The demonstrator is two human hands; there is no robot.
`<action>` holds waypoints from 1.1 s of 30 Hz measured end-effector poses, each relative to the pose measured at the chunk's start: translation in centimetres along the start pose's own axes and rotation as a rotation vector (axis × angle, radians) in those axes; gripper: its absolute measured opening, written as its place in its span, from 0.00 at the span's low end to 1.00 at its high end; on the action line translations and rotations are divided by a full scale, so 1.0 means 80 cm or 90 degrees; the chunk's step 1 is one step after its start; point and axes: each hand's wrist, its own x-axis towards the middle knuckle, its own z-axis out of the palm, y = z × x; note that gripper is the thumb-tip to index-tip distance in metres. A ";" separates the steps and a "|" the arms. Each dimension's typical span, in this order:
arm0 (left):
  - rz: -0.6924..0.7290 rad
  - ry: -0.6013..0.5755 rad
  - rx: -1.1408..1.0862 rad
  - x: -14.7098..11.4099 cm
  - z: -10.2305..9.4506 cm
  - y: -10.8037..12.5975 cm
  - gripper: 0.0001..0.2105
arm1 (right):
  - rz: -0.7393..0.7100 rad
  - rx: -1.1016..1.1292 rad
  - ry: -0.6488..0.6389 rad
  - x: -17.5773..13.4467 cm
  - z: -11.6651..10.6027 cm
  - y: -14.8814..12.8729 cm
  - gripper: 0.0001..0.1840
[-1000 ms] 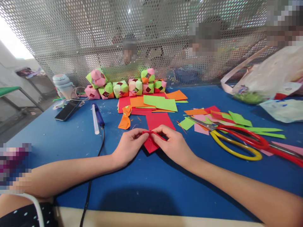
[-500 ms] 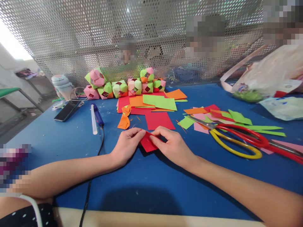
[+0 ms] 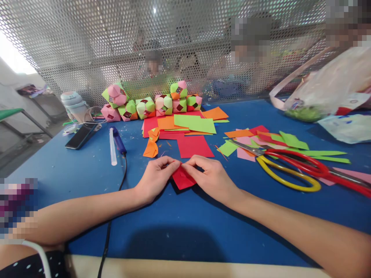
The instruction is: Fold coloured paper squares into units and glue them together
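Note:
A small folded piece of red paper is held just above the blue table, between my two hands. Thumb and fingers of my left hand pinch its upper left edge. My right hand pinches the upper right edge, its thumb close to the left thumb. The fingertips behind the paper are hidden. Just beyond my hands lies a flat red paper square. Folded orange paper pieces rest past my left hand.
Folded paper balls line the mesh panel. Coloured sheets lie before them. Left are a glue gun, glue stick, phone and bottle. Right are scissors, paper scraps and plastic bags.
The red paper has tilted and shows more of its folded face, its lower tip slightly lower. My thumbs have come a little closer together along its top edge.

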 end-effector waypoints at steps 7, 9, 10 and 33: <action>0.000 0.040 -0.041 0.003 -0.004 -0.006 0.12 | -0.014 -0.003 -0.001 0.002 -0.001 0.006 0.07; -0.013 0.053 -0.090 0.005 -0.003 -0.007 0.12 | -0.023 -0.015 0.016 0.003 -0.002 0.009 0.07; -0.017 0.055 -0.100 0.005 -0.003 -0.007 0.12 | -0.026 -0.020 0.022 0.003 -0.003 0.010 0.08; 0.048 0.052 0.185 -0.001 -0.003 0.001 0.04 | -0.079 -0.017 0.015 0.002 -0.006 0.006 0.05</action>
